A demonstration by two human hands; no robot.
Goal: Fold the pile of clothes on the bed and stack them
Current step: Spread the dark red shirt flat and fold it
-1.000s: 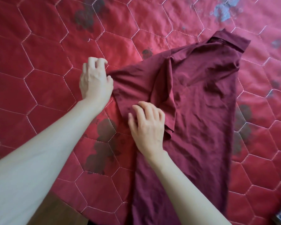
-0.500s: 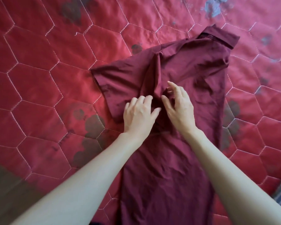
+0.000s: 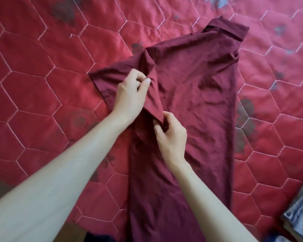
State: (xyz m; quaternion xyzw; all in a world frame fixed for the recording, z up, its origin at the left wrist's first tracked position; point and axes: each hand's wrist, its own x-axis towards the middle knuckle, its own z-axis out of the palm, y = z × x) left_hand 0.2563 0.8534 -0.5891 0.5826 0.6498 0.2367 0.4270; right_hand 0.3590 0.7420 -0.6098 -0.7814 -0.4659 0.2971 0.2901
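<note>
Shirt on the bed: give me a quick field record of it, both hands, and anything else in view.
shirt: maroon, lying lengthwise on the quilt, collar at the far end
sleeve: sticks out to the left
left hand: pinches a fold by the sleeve
right hand: grips the fold's lower corner
striped cloth: at the lower right edge

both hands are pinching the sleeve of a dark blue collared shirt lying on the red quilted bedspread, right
Not quite: the collared shirt is maroon, not dark blue, as the head view shows. The rest holds: the left hand and right hand both pinch its folded sleeve on the red quilted bedspread.
</note>
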